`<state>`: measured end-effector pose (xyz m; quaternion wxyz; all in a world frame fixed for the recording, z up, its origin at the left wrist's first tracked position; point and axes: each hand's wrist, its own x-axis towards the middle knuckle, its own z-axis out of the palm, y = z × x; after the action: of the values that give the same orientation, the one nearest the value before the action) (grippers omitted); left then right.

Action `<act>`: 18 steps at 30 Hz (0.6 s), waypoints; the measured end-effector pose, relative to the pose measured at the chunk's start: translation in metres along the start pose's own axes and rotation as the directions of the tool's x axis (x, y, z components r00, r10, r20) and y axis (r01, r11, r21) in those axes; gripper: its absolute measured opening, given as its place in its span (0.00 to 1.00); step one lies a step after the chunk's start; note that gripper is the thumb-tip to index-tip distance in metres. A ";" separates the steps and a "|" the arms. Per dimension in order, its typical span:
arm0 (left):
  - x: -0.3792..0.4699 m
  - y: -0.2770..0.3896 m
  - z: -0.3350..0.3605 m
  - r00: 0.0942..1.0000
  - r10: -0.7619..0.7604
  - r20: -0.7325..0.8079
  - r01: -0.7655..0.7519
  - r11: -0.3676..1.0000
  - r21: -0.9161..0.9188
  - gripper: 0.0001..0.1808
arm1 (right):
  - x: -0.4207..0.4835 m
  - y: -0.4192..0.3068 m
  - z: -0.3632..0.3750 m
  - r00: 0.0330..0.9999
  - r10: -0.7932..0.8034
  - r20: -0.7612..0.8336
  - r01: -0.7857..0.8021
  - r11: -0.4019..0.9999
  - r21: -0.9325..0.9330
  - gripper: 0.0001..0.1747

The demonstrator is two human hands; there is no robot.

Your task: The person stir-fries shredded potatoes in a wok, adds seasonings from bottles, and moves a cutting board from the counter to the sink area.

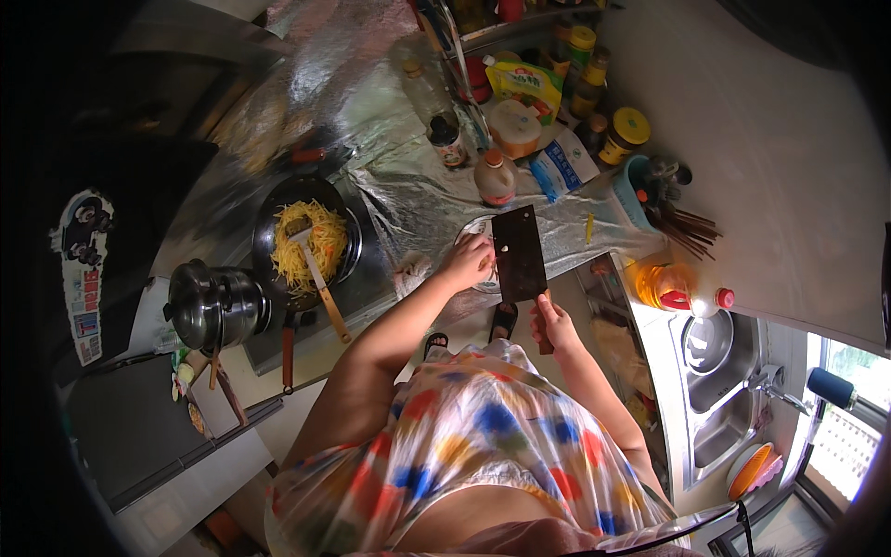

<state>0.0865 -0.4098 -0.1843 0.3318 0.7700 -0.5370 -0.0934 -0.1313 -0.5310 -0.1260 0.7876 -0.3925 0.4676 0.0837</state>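
Observation:
My right hand (554, 324) grips the wooden handle of a cleaver (521, 261), its dark broad blade tilted up and pointing away from me. A few small pale bits cling to the blade. My left hand (468, 262) is beside the blade's left edge, fingers bent and bunched; whether they pinch anything is hidden. Under that hand and partly behind the blade is a round plate (476, 226) with a patterned rim. To the left, a wok (268, 191) on the stove holds yellow shredded food (292, 261) with a few orange shreds, and a wooden-handled spatula (321, 278) rests in it.
A lidded steel pot (198, 306) stands left of the wok. Behind the plate are a brown-capped bottle (495, 179), a dark sauce bottle (446, 143) and a blue-white packet (560, 167). Rightward are a utensil holder (630, 195), an oil jug (661, 284) and a double sink (724, 411).

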 end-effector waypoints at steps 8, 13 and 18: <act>0.029 0.038 -0.008 0.990 -0.036 -0.133 0.029 0.998 -0.052 0.09 | -0.003 -0.005 -0.010 0.998 -0.052 0.023 0.053 0.998 -0.044 0.22; 0.020 0.032 0.001 0.990 -0.062 -0.125 0.077 0.990 0.119 0.07 | -0.011 -0.005 -0.006 0.994 -0.103 0.029 0.106 0.987 -0.117 0.21; -0.017 0.017 -0.020 0.989 -0.047 -0.142 0.079 0.970 0.229 0.07 | -0.012 0.014 -0.019 0.990 -0.138 -0.012 0.136 0.985 -0.109 0.21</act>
<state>0.0760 -0.3898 -0.1626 0.2714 0.8249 -0.4957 0.0124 -0.1579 -0.5316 -0.1290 0.7647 -0.4666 0.4417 0.0506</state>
